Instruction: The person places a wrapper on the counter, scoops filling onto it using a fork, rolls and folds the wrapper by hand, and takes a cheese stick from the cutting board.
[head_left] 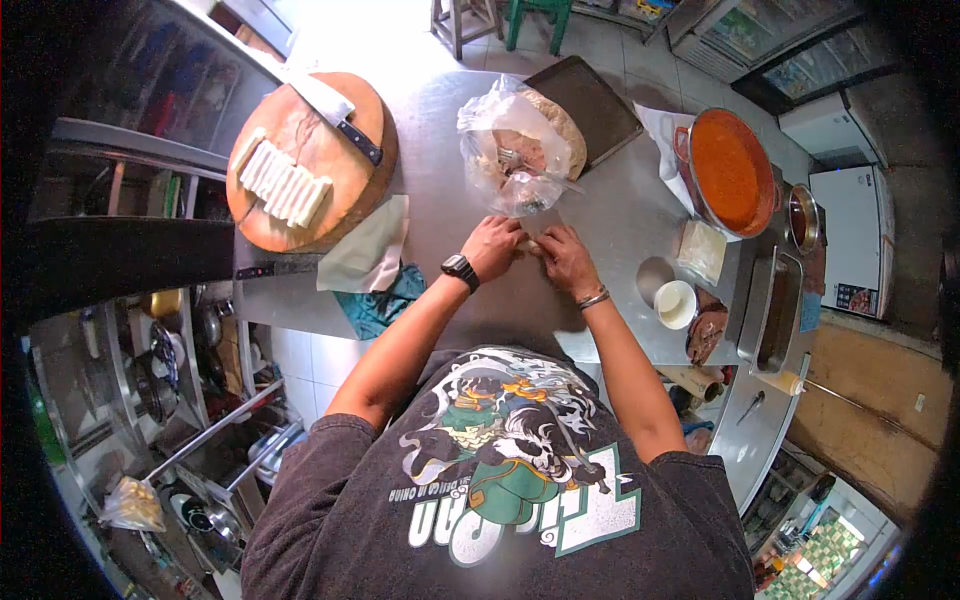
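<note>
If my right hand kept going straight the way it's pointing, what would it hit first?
Probably the near edge of the clear plastic bag, though your right hand could brush your left fingertips first. Depth is unclear from this view.

The grey metal tabletop [430,135] bore a round wooden board [338,172] left of the left grip [491,248] and a white bowl [675,304] rightward.

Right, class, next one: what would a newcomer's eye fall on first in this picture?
Probably the bright orange-red sauce filling a wide pan at the upper right. Then, at the upper left, the round wooden board, with its row of white strips and a broad-bladed knife. Between them, a crumpled clear plastic bag catches the light.
</note>
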